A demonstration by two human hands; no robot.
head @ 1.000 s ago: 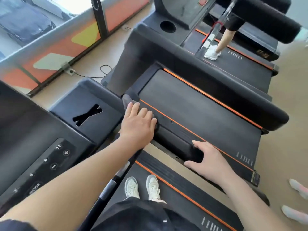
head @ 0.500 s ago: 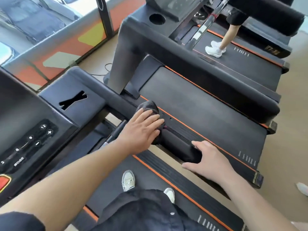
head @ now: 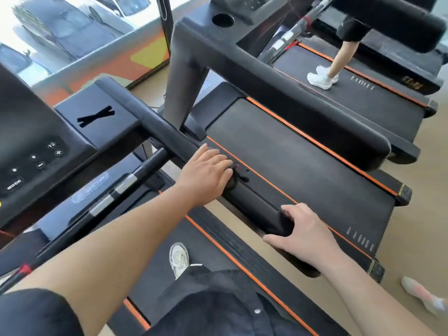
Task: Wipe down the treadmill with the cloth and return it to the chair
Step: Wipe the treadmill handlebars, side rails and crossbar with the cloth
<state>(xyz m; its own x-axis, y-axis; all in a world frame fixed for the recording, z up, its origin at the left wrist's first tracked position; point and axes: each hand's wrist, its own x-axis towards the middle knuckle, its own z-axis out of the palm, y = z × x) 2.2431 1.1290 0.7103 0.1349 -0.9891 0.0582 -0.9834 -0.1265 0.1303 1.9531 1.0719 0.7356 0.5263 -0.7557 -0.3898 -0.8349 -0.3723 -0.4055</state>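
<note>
Dark cloth [head: 236,176] peeks crumpled from under the left hand [head: 206,173] on the handrail [head: 164,132].

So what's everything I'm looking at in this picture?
treadmills: three, black with orange stripes, side by side
handrail: one, black, between the nearer two treadmills
cloth: one, dark, on the handrail, mostly covered
control panel: one, black, far left
cup holder: one, black, top centre
cars: several, dark and white, outdoors, top left
white shoes: a pair, another person's, far treadmill
pale shoe: one, bottom right
own shoe: one, pale, nearest treadmill
left hand: presses the cloth on the handrail
right hand: grips the handrail's end
</note>
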